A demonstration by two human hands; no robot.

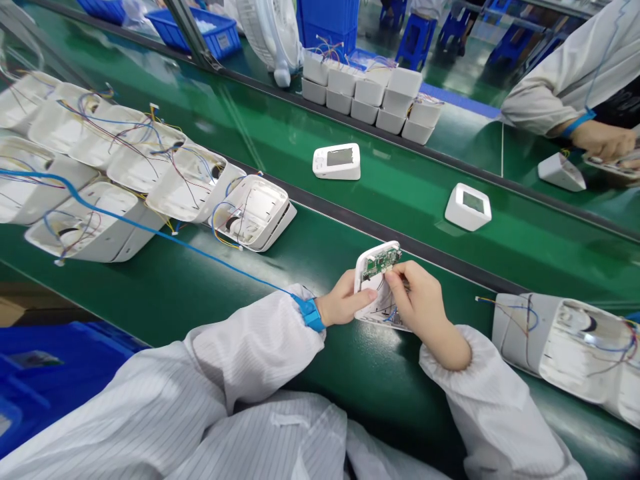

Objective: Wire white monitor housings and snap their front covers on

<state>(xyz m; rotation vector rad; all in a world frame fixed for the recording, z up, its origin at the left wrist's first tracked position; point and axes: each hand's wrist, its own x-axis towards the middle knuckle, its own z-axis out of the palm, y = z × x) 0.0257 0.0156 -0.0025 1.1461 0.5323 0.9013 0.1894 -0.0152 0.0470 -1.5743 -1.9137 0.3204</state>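
Observation:
My left hand grips a white plastic housing by its left side, thumb on the inner face. The housing is tilted up with its inside toward me. A green circuit board sits in its upper part, and thin wires run below the board. My right hand has thumb and finger pinched at the board's lower edge; whatever lies between the fingertips is too small to make out. A blue wrist strap with a blue cord circles my left wrist.
Open white housings with loose wires crowd the left of the green bench; more housings stand at right. Two devices with screens lie on the green belt. Across it are stacked housings, a fan and another person's hand.

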